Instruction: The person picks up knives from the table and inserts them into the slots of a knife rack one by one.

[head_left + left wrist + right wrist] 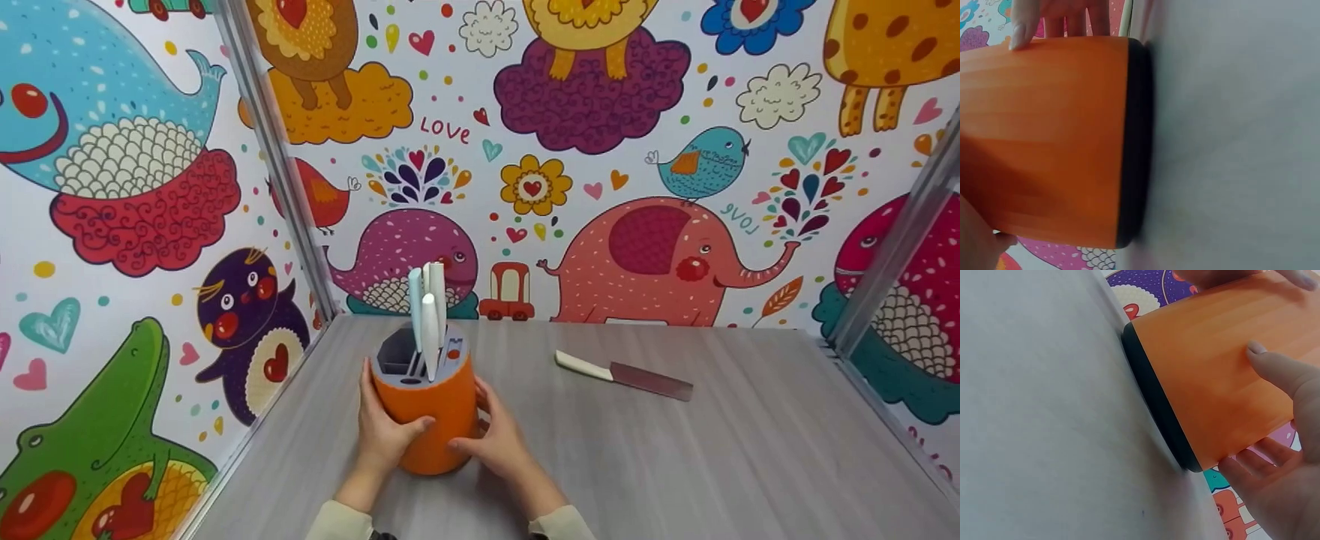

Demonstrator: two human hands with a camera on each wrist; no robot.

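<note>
An orange knife block [427, 420] with a grey slotted top stands upright, held between both hands. Several white and light blue handles [430, 322] stick up from its slots. My left hand [384, 435] grips its left side, thumb across the front. On the right side my right hand [499, 442] holds it, thumb in front and fingers bent around the side. The block's black base [1157, 402] lies right at the tabletop in the right wrist view. To the right on the table lies a cleaver [651, 381] with a cream handle, apart from both hands.
The grey wood-grain table [712, 465] is bordered by walls with colourful cartoon animals. The back wall [517, 247] rises behind the block and cleaver. Metal corner posts [289, 172] stand at the left and right.
</note>
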